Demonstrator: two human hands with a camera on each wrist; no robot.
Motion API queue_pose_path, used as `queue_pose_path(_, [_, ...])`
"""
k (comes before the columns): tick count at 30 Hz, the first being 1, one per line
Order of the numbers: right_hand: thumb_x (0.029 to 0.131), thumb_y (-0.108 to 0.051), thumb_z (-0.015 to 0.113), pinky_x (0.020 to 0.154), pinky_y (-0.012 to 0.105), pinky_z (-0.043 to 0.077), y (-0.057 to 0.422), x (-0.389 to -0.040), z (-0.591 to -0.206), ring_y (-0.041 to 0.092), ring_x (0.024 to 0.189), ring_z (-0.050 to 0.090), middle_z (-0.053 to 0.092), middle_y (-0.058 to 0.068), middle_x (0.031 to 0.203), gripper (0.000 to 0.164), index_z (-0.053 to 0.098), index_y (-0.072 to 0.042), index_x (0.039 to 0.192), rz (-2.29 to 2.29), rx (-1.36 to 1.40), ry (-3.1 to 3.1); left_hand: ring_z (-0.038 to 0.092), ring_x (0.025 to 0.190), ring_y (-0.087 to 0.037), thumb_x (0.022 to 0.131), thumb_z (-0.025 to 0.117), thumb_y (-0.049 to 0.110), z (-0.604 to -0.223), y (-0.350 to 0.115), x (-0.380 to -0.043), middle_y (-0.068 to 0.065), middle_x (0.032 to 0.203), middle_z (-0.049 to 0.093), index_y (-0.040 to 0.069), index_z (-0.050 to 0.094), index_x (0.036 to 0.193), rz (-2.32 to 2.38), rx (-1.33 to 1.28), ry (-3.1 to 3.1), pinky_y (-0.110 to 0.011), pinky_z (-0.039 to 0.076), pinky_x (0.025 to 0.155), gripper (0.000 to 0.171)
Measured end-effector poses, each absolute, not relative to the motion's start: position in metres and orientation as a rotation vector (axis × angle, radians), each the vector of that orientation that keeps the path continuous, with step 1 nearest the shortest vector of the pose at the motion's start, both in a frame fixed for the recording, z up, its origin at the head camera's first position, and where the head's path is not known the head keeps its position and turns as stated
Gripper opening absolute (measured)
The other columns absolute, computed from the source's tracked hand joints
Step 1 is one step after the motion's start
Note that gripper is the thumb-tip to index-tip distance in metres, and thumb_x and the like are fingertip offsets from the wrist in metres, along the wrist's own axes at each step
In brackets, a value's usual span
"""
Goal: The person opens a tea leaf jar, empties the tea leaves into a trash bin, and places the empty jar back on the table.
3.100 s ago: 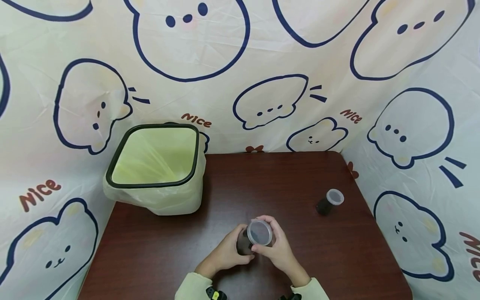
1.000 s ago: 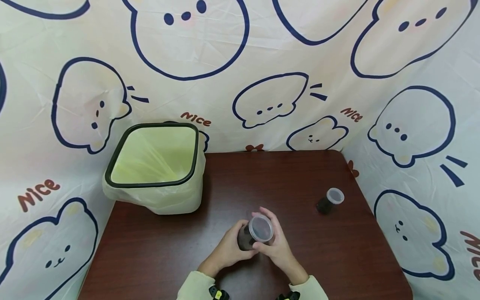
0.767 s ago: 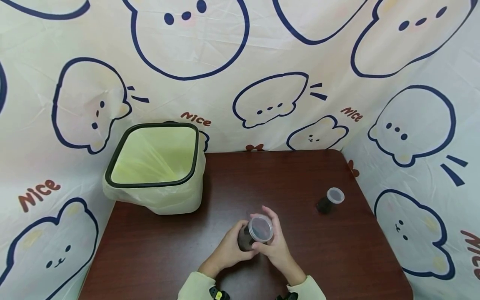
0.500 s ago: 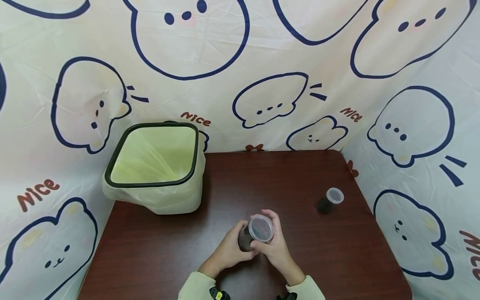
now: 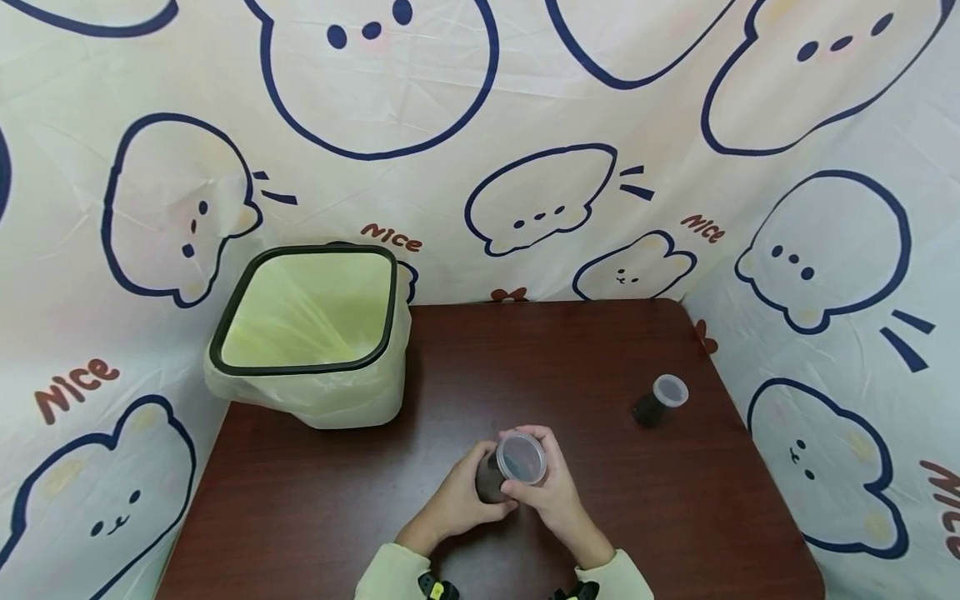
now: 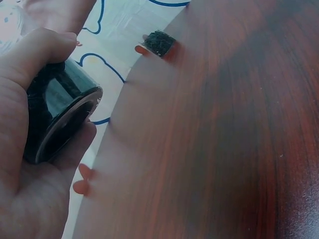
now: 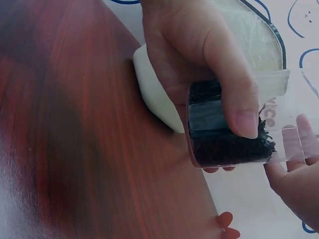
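Both hands hold one clear plastic cup [image 5: 491, 479] with loose dark flakes inside, tilted to the right. Its round translucent lid [image 5: 522, 458] faces up toward the head camera. The left hand [image 5: 456, 500] grips the dark lower part; in the left wrist view its thumb and fingers wrap the cup near the base. At the lid end, the right hand [image 5: 553, 492] has its thumb at the near side of the rim and fingers round the far side. In the right wrist view the left thumb [image 7: 244, 117] lies along the cup, and the right hand [image 7: 299, 184] shows at lower right.
A smaller lidded cup [image 5: 660, 402] with dark contents stands at the right of the brown table [image 5: 675, 508]. A bin [image 5: 352, 400] with a pale liner and dark rim stands at the back left. A printed cloth [image 5: 450, 108] hangs behind and at the sides.
The right hand's raised fingers have come down against the far side of the lid. Compared with three seconds ago, the cup sits slightly higher in the head view. The left hand keeps its grip.
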State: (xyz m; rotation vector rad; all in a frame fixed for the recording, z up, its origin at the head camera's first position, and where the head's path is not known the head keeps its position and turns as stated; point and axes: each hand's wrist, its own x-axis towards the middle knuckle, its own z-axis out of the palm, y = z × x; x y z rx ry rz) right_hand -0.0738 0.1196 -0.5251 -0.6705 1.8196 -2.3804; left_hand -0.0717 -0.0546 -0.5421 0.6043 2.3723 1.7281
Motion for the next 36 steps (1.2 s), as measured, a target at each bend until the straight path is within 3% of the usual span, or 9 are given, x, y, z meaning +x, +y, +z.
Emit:
queue_pose_path(3, [0.076,-0.003,0.076,0.1,0.039,0.037,0.121,-0.074,-0.525,0.031,0.12,0.045,0.043,0.036,0.127,0.069,0.032,0.008,0.128,-2.383,-0.657,1.786,0.055,0.093,-0.017,0.069,0.081,0.01,-0.525,-0.055,-0.069,-0.01,0.108,0.061,0.004,0.048,0.121,1.725,0.595,2.345,-0.028,0.042,0.082,0.062])
queue_pose_path(8, [0.076,-0.002,0.075,0.1,0.039,0.036,0.124,-0.074,-0.525,0.031,0.122,0.044,0.047,0.027,0.13,0.069,0.033,0.007,0.131,-2.364,-0.637,1.756,0.055,0.096,-0.019,0.07,0.081,0.011,-0.521,-0.056,-0.069,-0.009,0.111,0.06,0.003,0.047,0.122,1.718,0.593,2.322,-0.027,0.042,0.084,0.063])
queue_pose_path(12, [0.077,-0.002,0.074,0.101,0.04,0.036,0.126,-0.074,-0.526,0.033,0.123,0.042,0.043,0.032,0.131,0.069,0.033,0.007,0.132,-2.349,-0.642,1.726,0.055,0.095,-0.015,0.068,0.082,0.012,-0.525,-0.056,-0.07,-0.008,0.11,0.06,0.004,0.048,0.122,1.719,0.598,2.328,-0.027,0.042,0.084,0.064])
queue_pose_path(20, [0.078,0.001,0.072,0.102,0.038,0.035,0.129,-0.075,-0.525,0.035,0.124,0.041,0.035,0.04,0.133,0.068,0.034,0.007,0.134,-2.328,-0.669,1.688,0.054,0.097,-0.01,0.067,0.084,0.021,-0.556,-0.057,-0.077,0.008,0.113,0.057,0.017,0.047,0.123,1.687,0.575,2.364,-0.03,0.042,0.085,0.067])
queue_pose_path(29, [0.081,0.003,0.067,0.103,0.039,0.032,0.127,-0.076,-0.526,0.031,0.127,0.038,0.033,0.035,0.137,0.076,0.019,0.007,0.139,-2.37,-0.762,1.618,0.054,0.099,-0.011,0.069,0.082,0.026,-0.56,-0.054,-0.079,0.006,0.112,0.056,0.02,0.044,0.123,1.686,0.613,2.442,-0.032,0.043,0.086,0.067])
queue_pose_path(36, [0.079,0.001,0.071,0.102,0.035,0.033,0.122,-0.074,-0.53,0.03,0.125,0.039,0.033,0.036,0.135,0.083,0.012,0.006,0.137,-2.432,-0.793,1.642,0.053,0.101,-0.012,0.069,0.082,0.021,-0.559,-0.053,-0.078,0.006,0.116,0.055,0.02,0.043,0.124,1.683,0.579,2.448,-0.033,0.042,0.087,0.067])
